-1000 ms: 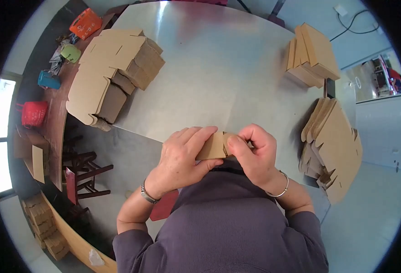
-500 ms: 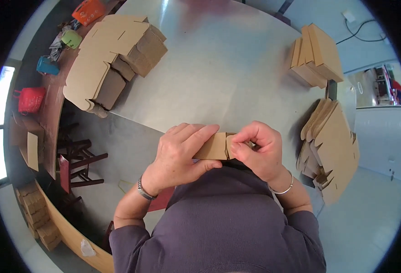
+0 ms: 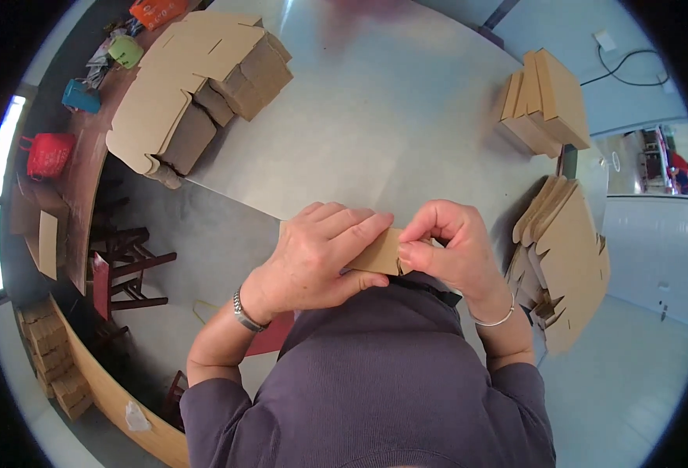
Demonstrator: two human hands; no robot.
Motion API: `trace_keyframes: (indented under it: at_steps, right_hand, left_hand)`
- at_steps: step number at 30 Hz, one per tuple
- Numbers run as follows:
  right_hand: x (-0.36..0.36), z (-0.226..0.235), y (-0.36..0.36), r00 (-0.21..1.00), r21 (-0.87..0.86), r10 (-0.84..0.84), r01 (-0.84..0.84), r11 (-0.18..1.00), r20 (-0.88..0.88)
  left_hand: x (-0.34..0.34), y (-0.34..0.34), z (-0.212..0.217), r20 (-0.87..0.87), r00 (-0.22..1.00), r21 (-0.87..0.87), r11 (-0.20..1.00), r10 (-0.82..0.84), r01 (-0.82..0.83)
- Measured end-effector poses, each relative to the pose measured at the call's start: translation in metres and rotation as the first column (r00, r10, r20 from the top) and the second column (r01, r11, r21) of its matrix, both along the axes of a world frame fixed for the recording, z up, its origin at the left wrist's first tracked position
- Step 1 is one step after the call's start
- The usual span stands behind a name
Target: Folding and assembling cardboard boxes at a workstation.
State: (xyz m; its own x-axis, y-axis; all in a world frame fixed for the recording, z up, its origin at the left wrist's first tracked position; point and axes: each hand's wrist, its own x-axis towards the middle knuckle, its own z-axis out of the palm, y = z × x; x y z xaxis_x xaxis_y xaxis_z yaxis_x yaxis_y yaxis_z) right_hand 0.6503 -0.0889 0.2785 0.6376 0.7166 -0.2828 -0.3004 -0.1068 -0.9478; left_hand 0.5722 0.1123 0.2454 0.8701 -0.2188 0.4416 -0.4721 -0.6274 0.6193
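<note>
A small brown cardboard box [image 3: 377,254] is held between my hands, close to my body at the table's near edge. My left hand [image 3: 320,253] wraps round its left part, fingers over the far side and thumb along the near side. At the box's right end my right hand [image 3: 449,249] pinches a cardboard flap between thumb and fingertips. Both hands are closed on the box. Its left end and underside are hidden by my fingers.
Flat cardboard blanks [image 3: 192,78] lie stacked on the table [image 3: 375,132] at the far left. Folded boxes [image 3: 543,101] stand at the far right. More cut blanks [image 3: 570,257] lie at the right. Stools [image 3: 129,269] and a side counter [image 3: 86,195] are on the left.
The box and both hands have shifted slightly to the right. My right hand's pinch has stayed at the box's right end, where less of the flap now shows. The whole view has turned a little.
</note>
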Motion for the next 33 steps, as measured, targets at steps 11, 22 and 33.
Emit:
trace_keyframes:
  at_steps: [11, 22, 33]
  right_hand:
    - [0.020, -0.031, -0.006, 0.920, 0.172, 0.047, -0.122, 0.978, 0.388]
    - [0.016, -0.030, 0.004, 0.921, 0.194, 0.003, -0.086, 0.977, 0.391]
    - [0.017, -0.033, 0.011, 0.994, 0.160, 0.103, -0.109, 0.981, 0.044]
  left_hand:
    - [0.007, 0.014, -0.002, -0.038, 0.995, -0.082, 0.993, -0.092, 0.089]
    - [0.017, 0.022, -0.004, -0.057, 0.977, -0.089, 0.976, -0.203, 0.198]
    - [0.011, 0.019, -0.004, -0.025, 0.975, -0.117, 0.969, -0.222, 0.218]
